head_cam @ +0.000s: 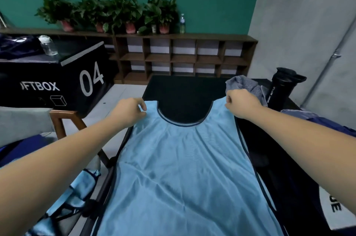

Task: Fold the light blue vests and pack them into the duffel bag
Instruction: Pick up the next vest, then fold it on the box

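Single head-worn wide-angle view, facing forward and down, close above the black table [183,89]

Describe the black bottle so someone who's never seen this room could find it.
Start at the dark table where the light blue vest lies spread. Past the right hand, beside a crumpled grey cloth, is the black bottle. Unlike the room's two clear bottles, it is opaque, with white lettering down its side.
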Tool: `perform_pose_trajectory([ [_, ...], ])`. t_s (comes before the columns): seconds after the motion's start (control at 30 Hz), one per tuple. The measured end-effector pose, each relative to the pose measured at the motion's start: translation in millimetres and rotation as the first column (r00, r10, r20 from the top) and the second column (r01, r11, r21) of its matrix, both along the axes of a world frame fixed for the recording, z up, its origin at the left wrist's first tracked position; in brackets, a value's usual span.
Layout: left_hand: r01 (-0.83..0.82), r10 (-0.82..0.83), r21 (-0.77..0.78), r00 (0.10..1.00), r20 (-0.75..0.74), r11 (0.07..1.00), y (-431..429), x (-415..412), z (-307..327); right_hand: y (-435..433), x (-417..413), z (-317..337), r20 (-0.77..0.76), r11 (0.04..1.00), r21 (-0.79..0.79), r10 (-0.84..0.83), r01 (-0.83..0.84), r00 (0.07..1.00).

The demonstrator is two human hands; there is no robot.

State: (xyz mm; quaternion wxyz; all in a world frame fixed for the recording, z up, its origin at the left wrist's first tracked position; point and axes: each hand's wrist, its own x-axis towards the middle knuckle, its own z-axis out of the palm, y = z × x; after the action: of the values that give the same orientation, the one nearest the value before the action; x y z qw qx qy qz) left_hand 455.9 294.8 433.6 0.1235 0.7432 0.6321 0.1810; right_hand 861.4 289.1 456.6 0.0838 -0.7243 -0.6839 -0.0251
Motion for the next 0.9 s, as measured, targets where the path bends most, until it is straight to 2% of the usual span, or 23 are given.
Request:
perform_pose_trajectory([
  [0.1,0.002,0.002,0.062,0.998,-0.064,0.998,36.6,2.1,-15.2,27.4,7.2,-7.7,0.066,0.999,0.052,-0.002,-0.001,0.998],
  [0.17,0.022,-0.012,0.086,0.992,-0.125,0.996,59.8,3.3,-25.8,43.5,10.5,-13.5,0.203,0.997,0.048,0.047,-0.058,0.978],
  [0.23,0.055,-0.041,0.072,0.982,-0.185,0.996,78.3,6.2,-33.2,57.0,11.7,-20.4,0.320,0.992,-0.009,0.121,-0.125,0.940],
  [0.3,0.062,-0.048,0.056,0.974,-0.221,0.997,93.0,11.2,-39.7,69.8,11.8,-26.1,0.331,0.986,-0.079,0.162,-0.144,0.929],
  [0.37,0.035,-0.024,0.053,0.979,-0.204,0.998,105.5,16.0,-45.6,80.4,12.2,-30.6,0.292,0.984,-0.115,0.163,-0.134,0.942],
  [0.47,0.028,-0.027,0.011,0.993,-0.117,1.000,123.1,18.4,-51.8,92.7,15.5,-31.5,0.121,0.985,-0.147,0.109,-0.091,0.987],
  [0.6,0.042,-0.042,-0.018,0.999,-0.004,0.999,139.8,14.0,-56.8,104.4,24.2,-30.8,-0.044,0.981,-0.177,0.069,-0.076,0.997],
  [0.7,0.044,-0.031,-0.070,0.984,0.175,0.997,143.3,9.3,-56.7,109.1,29.7,-25.7,-0.167,0.989,-0.119,0.072,-0.093,0.983],
  [0.8,0.020,0.012,-0.104,0.956,0.293,0.994,144.3,2.4,-55.5,109.4,35.8,-20.8,-0.225,0.996,-0.053,0.061,-0.074,0.972],
  [0.9,-0.023,0.053,-0.102,0.954,0.294,0.994,143.2,1.3,-51.1,107.6,38.4,-22.2,-0.234,0.995,-0.039,0.077,-0.088,0.969],
])
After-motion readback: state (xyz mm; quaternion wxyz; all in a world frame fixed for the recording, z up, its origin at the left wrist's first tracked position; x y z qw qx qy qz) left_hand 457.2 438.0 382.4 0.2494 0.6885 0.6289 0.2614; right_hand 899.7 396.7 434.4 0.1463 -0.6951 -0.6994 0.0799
